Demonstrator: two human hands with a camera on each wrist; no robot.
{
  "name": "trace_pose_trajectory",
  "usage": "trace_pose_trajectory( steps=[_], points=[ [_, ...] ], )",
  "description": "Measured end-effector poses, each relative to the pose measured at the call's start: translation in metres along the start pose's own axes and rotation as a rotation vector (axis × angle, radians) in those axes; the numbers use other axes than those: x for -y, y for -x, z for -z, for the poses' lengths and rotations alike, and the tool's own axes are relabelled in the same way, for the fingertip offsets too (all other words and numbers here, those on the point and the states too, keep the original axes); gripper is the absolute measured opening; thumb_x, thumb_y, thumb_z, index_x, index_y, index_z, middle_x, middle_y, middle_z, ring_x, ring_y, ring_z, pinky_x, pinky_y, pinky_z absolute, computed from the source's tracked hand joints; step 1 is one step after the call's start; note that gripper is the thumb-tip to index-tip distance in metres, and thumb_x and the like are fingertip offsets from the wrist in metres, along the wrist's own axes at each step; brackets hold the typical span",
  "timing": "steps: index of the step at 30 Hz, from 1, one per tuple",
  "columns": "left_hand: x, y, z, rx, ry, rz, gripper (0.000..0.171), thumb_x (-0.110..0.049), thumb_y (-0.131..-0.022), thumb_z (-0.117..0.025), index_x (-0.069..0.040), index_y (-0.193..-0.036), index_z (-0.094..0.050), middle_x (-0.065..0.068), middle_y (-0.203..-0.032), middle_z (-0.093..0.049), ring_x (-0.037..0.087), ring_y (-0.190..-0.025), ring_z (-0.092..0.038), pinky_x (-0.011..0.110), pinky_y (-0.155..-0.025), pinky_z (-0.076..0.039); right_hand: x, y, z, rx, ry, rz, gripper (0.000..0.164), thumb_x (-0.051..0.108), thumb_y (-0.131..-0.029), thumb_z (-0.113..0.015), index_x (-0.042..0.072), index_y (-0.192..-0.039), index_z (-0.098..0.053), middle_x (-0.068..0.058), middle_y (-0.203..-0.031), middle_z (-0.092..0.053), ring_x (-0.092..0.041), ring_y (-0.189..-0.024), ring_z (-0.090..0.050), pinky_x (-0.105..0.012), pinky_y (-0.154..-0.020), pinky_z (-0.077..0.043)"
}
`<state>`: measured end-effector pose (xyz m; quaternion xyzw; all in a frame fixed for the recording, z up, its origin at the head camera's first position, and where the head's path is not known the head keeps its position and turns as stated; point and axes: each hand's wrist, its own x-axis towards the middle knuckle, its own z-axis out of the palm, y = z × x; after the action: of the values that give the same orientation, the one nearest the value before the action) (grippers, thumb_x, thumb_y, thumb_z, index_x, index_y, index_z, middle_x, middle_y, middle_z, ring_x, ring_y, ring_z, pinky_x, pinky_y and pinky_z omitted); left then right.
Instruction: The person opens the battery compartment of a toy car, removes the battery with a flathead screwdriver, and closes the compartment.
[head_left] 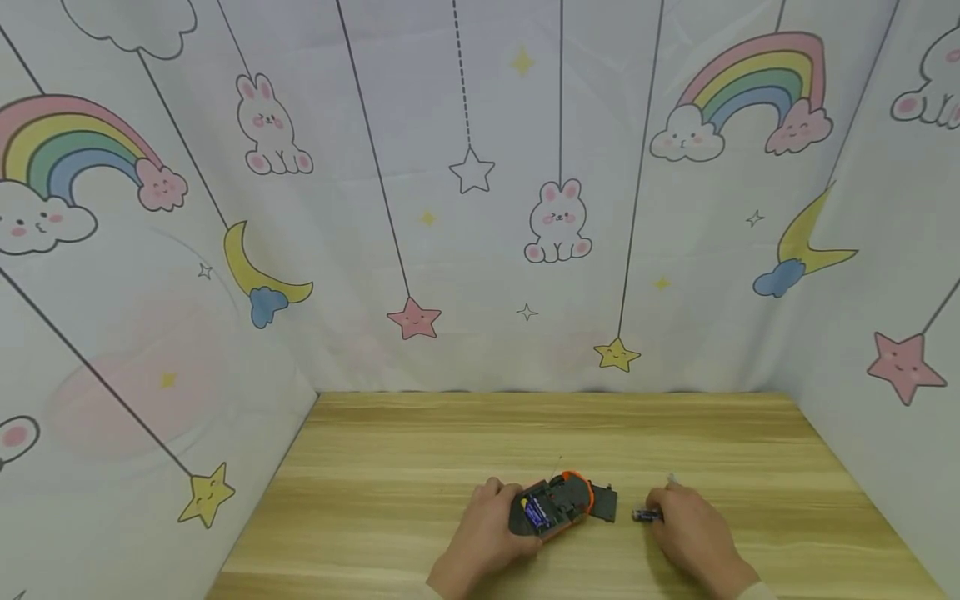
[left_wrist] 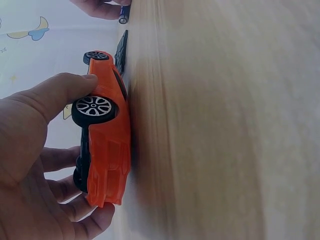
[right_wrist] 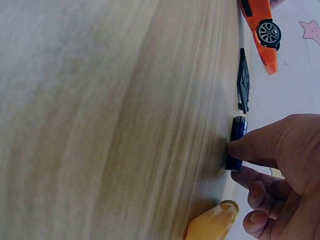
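My left hand (head_left: 491,521) grips an orange toy car (left_wrist: 107,145), which is turned wheels-up with its dark underside (head_left: 573,493) showing. The battery compartment in that underside is uncovered, and blue battery casing (head_left: 536,514) shows inside it. My right hand (head_left: 693,525) pinches a dark blue battery (right_wrist: 236,142) between thumb and fingers, low at the tabletop. Between the car and the battery lies a flat black plastic cover (head_left: 603,503). In the right wrist view, a yellow-orange tapered object (right_wrist: 212,222) lies by the right hand; its kind is unclear.
Both hands work over a wood-grain table (head_left: 420,433). A white cloth (head_left: 480,250) printed with rabbits, stars and rainbows rises at the back and along both sides.
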<state>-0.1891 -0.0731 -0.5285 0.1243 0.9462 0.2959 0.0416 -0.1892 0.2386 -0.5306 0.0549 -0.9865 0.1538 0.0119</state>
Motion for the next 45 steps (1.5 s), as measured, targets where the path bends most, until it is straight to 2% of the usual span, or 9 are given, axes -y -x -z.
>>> trace_pose_trajectory(
  steps=[8,16,19,24,31,35,39,42,45],
  points=[
    [0.002,-0.001,-0.001,0.008,-0.007,0.013,0.08,-0.043,-0.066,-0.089,-0.009,-0.134,-0.064,-0.001,-0.107,-0.053,0.018,-0.097,-0.046,0.037,-0.085,-0.05,0.003,-0.001,0.002,0.0,-0.032,0.015,0.024,0.0,-0.077,-0.074,0.01,-0.098,-0.076,0.0,-0.089,-0.065,-0.015,-0.079,-0.06,-0.041,-0.07,-0.056],
    [0.002,-0.001,-0.001,0.009,0.004,0.012,0.079,-0.043,-0.067,-0.089,-0.009,-0.134,-0.064,-0.001,-0.105,-0.052,0.018,-0.095,-0.045,0.037,-0.083,-0.049,0.008,-0.002,0.004,-0.007,-0.024,0.035,0.027,-0.001,-0.075,-0.073,0.012,-0.099,-0.076,-0.001,-0.09,-0.066,-0.019,-0.083,-0.064,-0.045,-0.074,-0.057],
    [0.002,-0.001,-0.001,0.008,0.004,0.011,0.08,-0.043,-0.066,-0.089,-0.01,-0.134,-0.064,-0.001,-0.104,-0.051,0.017,-0.095,-0.045,0.035,-0.082,-0.048,0.011,-0.002,0.003,-0.025,-0.035,0.059,0.025,0.002,-0.078,-0.076,0.014,-0.1,-0.075,0.0,-0.092,-0.066,-0.019,-0.084,-0.065,-0.045,-0.075,-0.057],
    [0.002,0.0,0.0,0.006,0.01,0.01,0.08,-0.043,-0.066,-0.089,-0.01,-0.135,-0.064,-0.002,-0.103,-0.05,0.017,-0.095,-0.044,0.035,-0.082,-0.047,0.026,-0.004,0.0,-0.046,-0.088,0.096,0.021,0.008,-0.081,-0.078,0.018,-0.1,-0.075,0.005,-0.093,-0.066,-0.015,-0.086,-0.066,-0.04,-0.074,-0.056],
    [0.0,-0.001,0.001,0.006,0.011,0.007,0.081,-0.042,-0.066,-0.089,-0.01,-0.135,-0.063,-0.002,-0.104,-0.051,0.017,-0.094,-0.044,0.034,-0.081,-0.047,0.061,-0.005,0.0,-0.075,-0.158,0.113,0.018,0.015,-0.082,-0.083,0.022,-0.097,-0.075,0.011,-0.092,-0.066,-0.006,-0.083,-0.061,-0.035,-0.075,-0.054],
    [0.0,0.0,0.002,0.005,0.004,0.007,0.08,-0.042,-0.066,-0.09,-0.009,-0.135,-0.064,-0.002,-0.104,-0.051,0.017,-0.094,-0.044,0.034,-0.081,-0.047,0.078,-0.006,-0.002,-0.092,-0.194,0.16,0.017,0.017,-0.085,-0.082,0.023,-0.099,-0.074,0.013,-0.094,-0.065,-0.006,-0.086,-0.062,-0.034,-0.078,-0.055],
    [0.0,0.002,0.002,0.003,0.001,-0.007,0.079,-0.04,-0.067,-0.09,-0.007,-0.133,-0.064,-0.001,-0.102,-0.05,0.017,-0.092,-0.044,0.032,-0.077,-0.046,0.088,-0.008,-0.007,-0.077,-0.25,0.259,0.015,0.019,-0.088,-0.08,0.021,-0.101,-0.074,0.014,-0.098,-0.066,-0.003,-0.089,-0.062,-0.03,-0.078,-0.055],
    [-0.001,0.003,0.003,-0.001,0.0,-0.017,0.076,-0.038,-0.067,-0.09,-0.006,-0.132,-0.065,-0.001,-0.101,-0.05,0.017,-0.091,-0.044,0.031,-0.075,-0.045,0.092,-0.01,-0.012,-0.048,-0.259,0.353,0.017,0.022,-0.089,-0.08,0.019,-0.105,-0.074,0.012,-0.103,-0.067,-0.005,-0.093,-0.064,-0.034,-0.082,-0.057],
    [-0.002,0.003,0.003,0.001,-0.001,-0.022,0.075,-0.038,-0.068,-0.09,-0.006,-0.131,-0.065,-0.001,-0.101,-0.05,0.017,-0.091,-0.043,0.031,-0.075,-0.045,0.096,-0.012,-0.016,-0.009,-0.234,0.422,0.024,0.027,-0.088,-0.08,0.019,-0.11,-0.074,0.007,-0.11,-0.07,-0.014,-0.103,-0.067,-0.044,-0.09,-0.057]
  ],
)
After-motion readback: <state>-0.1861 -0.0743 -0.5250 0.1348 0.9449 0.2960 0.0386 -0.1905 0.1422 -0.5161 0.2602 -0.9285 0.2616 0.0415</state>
